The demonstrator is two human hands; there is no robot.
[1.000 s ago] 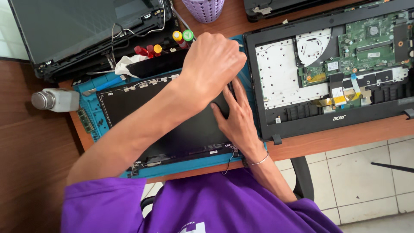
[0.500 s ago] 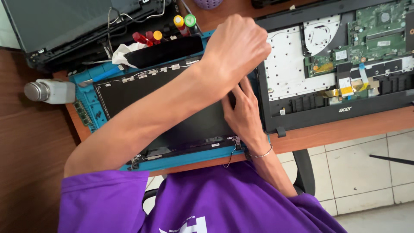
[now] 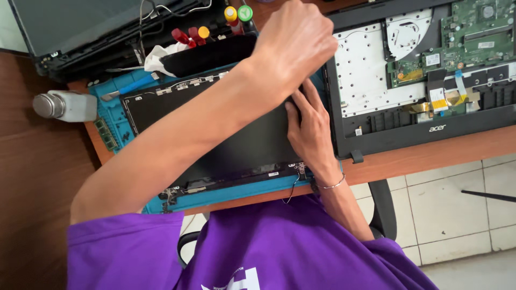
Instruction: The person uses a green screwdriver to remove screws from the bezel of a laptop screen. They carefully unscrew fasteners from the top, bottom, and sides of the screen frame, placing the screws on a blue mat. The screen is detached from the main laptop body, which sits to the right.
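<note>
Left hand (image 3: 293, 45) has shifted rightward, fisted, contents hidden | right hand (image 3: 312, 129) stays flat, fingers extended, pressing black display panel (image 3: 215, 139) edge | panel seated on blue mat (image 3: 107, 102).

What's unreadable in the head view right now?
- Left hand: fist seen from behind, so any tool in it is hidden.
- Right hand: fingertips tucked under the left fist; contact point on the black laptop screen panel hidden.
- Open laptop base with green circuit board: cut off by top and right edges.
- Panel screws: too small.
</note>
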